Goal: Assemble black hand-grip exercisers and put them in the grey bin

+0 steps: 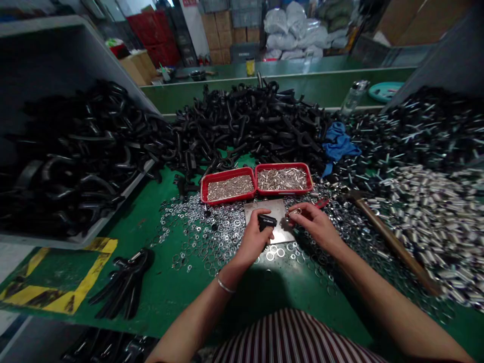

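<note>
Near the middle of the bench, my left hand (256,237) is closed round a black part (266,221), over a square metal plate (279,233). To its right, my right hand (315,225) pinches a small shiny metal piece (294,213), possibly a spring or rings, by the plate's right edge. The two hands are a short gap apart. Just beyond the plate stand two red trays side by side: the left tray (228,201) holds tiny metal pieces, the right tray (284,192) small pins. Loose rings and washers (212,241) lie around the plate.
Black parts (242,121) are heaped behind the trays and in a bin (77,242) at left. A hammer (397,244) lies at right beside piled metal cylinders (449,222). A blue cloth (338,142) and a bottle (354,97) are behind. Black parts (128,285) lie front left.
</note>
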`<state>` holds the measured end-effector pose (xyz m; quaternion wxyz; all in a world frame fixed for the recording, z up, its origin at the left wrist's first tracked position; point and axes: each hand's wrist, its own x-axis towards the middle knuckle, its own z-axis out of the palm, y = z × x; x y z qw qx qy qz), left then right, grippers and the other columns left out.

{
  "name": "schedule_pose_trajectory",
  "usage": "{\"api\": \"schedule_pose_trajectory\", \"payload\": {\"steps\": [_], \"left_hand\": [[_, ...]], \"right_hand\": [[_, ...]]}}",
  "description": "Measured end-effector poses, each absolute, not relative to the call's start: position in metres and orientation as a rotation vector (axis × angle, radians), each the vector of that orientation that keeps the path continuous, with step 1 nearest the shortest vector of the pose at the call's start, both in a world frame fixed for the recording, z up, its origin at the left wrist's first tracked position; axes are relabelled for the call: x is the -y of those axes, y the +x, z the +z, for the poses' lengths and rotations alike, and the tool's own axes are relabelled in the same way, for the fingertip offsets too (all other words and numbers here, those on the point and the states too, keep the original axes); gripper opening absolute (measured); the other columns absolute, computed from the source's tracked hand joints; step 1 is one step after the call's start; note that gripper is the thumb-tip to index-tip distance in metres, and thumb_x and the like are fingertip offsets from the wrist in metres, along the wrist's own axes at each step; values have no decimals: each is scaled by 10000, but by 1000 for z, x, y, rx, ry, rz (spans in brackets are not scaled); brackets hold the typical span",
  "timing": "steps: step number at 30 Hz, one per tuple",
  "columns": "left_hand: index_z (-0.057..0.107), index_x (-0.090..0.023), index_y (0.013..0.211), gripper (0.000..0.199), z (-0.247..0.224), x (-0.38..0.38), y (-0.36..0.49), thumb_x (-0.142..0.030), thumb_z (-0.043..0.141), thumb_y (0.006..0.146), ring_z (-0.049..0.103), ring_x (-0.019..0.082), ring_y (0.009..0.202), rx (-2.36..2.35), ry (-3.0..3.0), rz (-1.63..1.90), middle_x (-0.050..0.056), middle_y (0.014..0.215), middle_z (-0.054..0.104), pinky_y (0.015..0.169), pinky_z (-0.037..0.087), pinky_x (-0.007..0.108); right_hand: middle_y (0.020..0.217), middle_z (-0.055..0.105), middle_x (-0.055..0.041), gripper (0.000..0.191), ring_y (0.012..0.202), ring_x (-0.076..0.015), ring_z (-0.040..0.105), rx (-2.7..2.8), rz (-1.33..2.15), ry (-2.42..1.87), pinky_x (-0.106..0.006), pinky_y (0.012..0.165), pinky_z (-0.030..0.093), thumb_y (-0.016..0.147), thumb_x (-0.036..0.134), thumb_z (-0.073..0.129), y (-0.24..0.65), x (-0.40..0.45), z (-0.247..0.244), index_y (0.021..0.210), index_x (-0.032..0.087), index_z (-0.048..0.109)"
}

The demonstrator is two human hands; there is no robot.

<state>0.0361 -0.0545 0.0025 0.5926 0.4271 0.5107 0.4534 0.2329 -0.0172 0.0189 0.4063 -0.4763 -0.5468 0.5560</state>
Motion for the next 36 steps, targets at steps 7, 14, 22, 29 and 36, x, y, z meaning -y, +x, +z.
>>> {"api": "schedule_pose_trajectory", "payload": {"steps": [7, 14, 22, 29, 36], "left_hand": [[557, -187, 1022, 326, -4, 51, 56, -305, 753, 789, 590, 122, 627, -1225, 1016, 1179, 2, 825, 652, 553, 469, 233], [631, -185, 976, 153, -7, 52, 35, -106, 593, 850, 661, 193, 910, -1310, 1763, 1221, 52, 954, 700, 851, 522, 342], [568, -183, 1060, 155, -2, 51, 22, -144, 545, 912, 668, 209, 963, -1165, 2225, 1244, 88, 1022, 689, 851, 543, 372], [582, -178, 1046, 150, 1, 63, 20, -148, 487, 935, 671, 211, 962, -1100, 2387, 1184, 86, 1018, 704, 838, 533, 381], [563, -194, 1119, 273, -2, 70, 22, -96, 535, 867, 625, 220, 1032, -1200, 1966, 1088, 87, 1088, 642, 923, 505, 392]], "right_hand": [[860, 711, -5, 259, 773, -180, 682, 1115, 1287, -1216, -310, 737, 557, 853, 427, 722, 203, 39, 9, 1015, 241, 645], [865, 726, -25, 271, 743, -182, 681, 1218, 1361, -1216, -308, 697, 554, 819, 414, 767, 205, 47, 22, 983, 225, 664], [792, 667, 7, 250, 656, -133, 624, 1202, 1517, -1144, -277, 644, 512, 865, 402, 732, 212, 56, 40, 980, 208, 624], [786, 625, 11, 241, 561, -85, 508, 1230, 1890, -1079, -230, 517, 397, 871, 385, 733, 234, 47, 47, 977, 195, 630], [863, 676, 1, 239, 749, -145, 660, 1172, 1620, -1126, -309, 757, 539, 869, 390, 726, 218, 50, 19, 1018, 220, 649]]}}
